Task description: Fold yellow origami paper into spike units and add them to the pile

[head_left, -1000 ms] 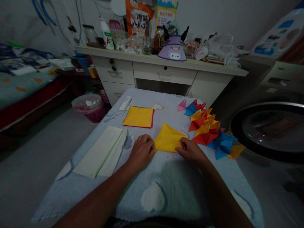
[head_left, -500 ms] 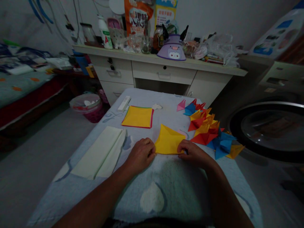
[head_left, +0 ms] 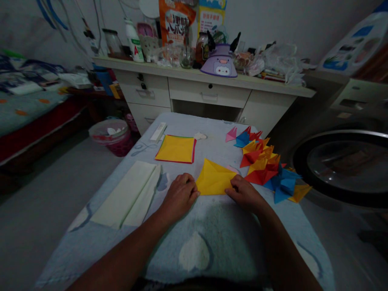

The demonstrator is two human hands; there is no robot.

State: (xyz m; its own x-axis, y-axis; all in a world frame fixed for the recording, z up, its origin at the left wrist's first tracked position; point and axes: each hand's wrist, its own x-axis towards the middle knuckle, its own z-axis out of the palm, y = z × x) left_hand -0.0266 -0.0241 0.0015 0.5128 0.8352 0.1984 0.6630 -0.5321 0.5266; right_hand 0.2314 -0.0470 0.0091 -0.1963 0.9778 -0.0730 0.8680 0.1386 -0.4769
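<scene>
A partly folded sheet of yellow origami paper (head_left: 214,179) lies on the cloth-covered table, one corner pointing away from me. My left hand (head_left: 182,192) closes its fingers on the paper's left corner. On the right side, my right hand (head_left: 242,192) pinches the opposite edge between thumb and fingers. Beyond my left hand rests a square stack of coloured paper (head_left: 176,148), yellow on top with red and green edges showing. Several folded paper cranes (head_left: 262,161) in red, orange, blue and pink stand crowded along the table's right side.
A folded pale cloth or paper (head_left: 127,196) lies at left, with a small white box (head_left: 158,132) farther back. Behind the table (head_left: 194,226) stands a cluttered white cabinet (head_left: 209,91). A washing machine (head_left: 342,129) is at right, a waste bin (head_left: 112,137) at left.
The near edge of the yellow paper now lies slightly farther from me. My right hand has shifted a little along that edge, and my left thumb reaches more onto the corner.
</scene>
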